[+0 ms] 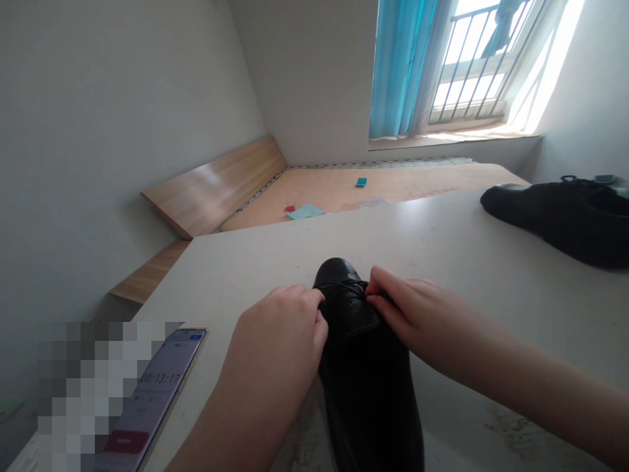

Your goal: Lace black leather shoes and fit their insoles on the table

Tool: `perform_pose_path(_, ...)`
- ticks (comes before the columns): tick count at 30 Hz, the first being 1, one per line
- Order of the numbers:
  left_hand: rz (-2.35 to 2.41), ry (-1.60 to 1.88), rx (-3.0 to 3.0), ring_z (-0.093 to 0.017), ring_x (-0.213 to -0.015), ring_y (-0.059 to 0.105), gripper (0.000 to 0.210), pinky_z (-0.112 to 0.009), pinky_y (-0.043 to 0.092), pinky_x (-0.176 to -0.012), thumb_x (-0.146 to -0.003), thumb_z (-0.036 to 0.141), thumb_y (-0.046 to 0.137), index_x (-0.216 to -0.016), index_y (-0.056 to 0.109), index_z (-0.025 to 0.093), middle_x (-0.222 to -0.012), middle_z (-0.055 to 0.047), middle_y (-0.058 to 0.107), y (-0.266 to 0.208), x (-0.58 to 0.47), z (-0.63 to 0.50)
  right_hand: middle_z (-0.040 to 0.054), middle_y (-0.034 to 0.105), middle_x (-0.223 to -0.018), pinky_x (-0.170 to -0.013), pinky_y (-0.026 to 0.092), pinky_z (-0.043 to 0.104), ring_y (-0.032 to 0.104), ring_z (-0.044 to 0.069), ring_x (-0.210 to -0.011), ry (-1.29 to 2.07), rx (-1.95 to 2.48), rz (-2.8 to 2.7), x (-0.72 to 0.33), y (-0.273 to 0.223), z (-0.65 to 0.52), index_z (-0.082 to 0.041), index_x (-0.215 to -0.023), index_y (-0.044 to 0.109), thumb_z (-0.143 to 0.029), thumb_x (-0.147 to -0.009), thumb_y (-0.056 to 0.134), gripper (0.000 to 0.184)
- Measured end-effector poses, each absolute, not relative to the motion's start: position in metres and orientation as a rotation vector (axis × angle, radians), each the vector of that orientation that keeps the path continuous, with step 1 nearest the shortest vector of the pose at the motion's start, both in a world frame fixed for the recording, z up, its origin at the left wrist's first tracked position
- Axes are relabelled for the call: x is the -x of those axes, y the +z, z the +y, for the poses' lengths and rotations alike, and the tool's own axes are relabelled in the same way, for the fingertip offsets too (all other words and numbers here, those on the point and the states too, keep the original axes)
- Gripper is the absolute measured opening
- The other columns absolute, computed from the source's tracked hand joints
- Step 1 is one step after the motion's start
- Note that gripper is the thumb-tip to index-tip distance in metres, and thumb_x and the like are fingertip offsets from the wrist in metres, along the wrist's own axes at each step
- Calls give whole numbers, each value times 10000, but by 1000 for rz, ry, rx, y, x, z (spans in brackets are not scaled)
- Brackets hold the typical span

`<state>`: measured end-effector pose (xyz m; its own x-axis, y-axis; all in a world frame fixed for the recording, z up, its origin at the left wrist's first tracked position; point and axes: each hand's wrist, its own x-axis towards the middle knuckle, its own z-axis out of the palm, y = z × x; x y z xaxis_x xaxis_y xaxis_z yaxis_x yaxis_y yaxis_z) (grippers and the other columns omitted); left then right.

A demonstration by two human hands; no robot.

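A black leather shoe (351, 318) stands on the white table between my hands, its toe pointing away from me. Thin black shoelaces (344, 286) cross over its front above the tongue. My left hand (282, 328) is closed at the shoe's left side, fingers curled against the lace edge. On the right side, my right hand (403, 305) pinches the lace between thumb and forefinger. What lies inside the left fingers is mostly hidden, though the lace runs to them.
Another black shoe (545, 213) rests on the table (491, 314) at the right. A phone (157, 387) showing a timer lies at the left, partly blurred out. Beyond the table is a bed (417, 180) with small cloths, a headboard (216, 187) and a barred window.
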<state>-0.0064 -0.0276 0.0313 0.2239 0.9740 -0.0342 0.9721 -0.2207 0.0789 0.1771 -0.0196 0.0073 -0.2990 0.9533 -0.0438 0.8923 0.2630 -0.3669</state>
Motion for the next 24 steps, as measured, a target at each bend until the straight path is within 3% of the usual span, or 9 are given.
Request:
perform_pose_path(4,1962,-36,-2391,-272,-811,682,237,-321,377,-587,-870,200,462,-860,691,262,-874,-36,744,35,3,-27,30,652,-804,-605,314,285,607,203,-732,488,1758,-2350,-177,9,-20,-213,-896,423,-235,-975,341,116)
perform_pose_path(9,1944,76,-2426,-256,-827,652,216,-326,400,-611,-914,206,445,-867,655,229,-894,-54,703,29,2,-26,30,644,-785,-595,330,298,595,197,-697,425,1696,-2345,-177,6,-23,-209,-880,428,-222,-978,344,130)
perform_pose_path(11,1922,260,-2497,-252,-881,623,184,-342,432,-672,-914,202,470,-871,648,219,-956,-61,673,26,5,-28,41,633,-775,-610,358,316,584,209,-707,277,1593,-2343,-178,4,-23,-206,-849,431,-204,-973,350,148)
perform_pose_path(14,1830,743,-2553,-229,-879,591,139,-351,453,-744,-921,215,493,-893,629,216,-927,-47,648,28,11,-31,98,657,-973,-760,451,370,598,247,-942,99,1294,-2250,-182,6,-22,-199,-851,465,-182,-972,365,158)
perform_pose_path(17,1631,1261,-2373,-173,-768,591,75,-298,466,-696,-917,251,560,-900,631,235,-822,1,644,38,21,-33,90,647,-1174,-921,483,375,587,220,-1133,274,1023,-2074,-190,20,-21,-206,-894,496,-211,-977,441,100)
perform_pose_path(21,1097,1709,-2003,-115,-701,621,13,-229,497,-662,-867,233,682,-869,692,241,-799,29,680,56,28,-29,-5,693,-1105,-883,533,242,627,154,-1149,661,811,-1864,-194,57,-27,-229,-836,527,-301,-976,507,158)
perform_pose_path(24,719,1823,-1915,-104,-636,617,51,-218,516,-597,-820,241,745,-860,729,215,-768,24,698,68,25,-26,-31,669,-902,-751,535,190,665,139,-1040,770,740,-1864,-186,84,-31,-243,-853,574,-298,-968,495,150)
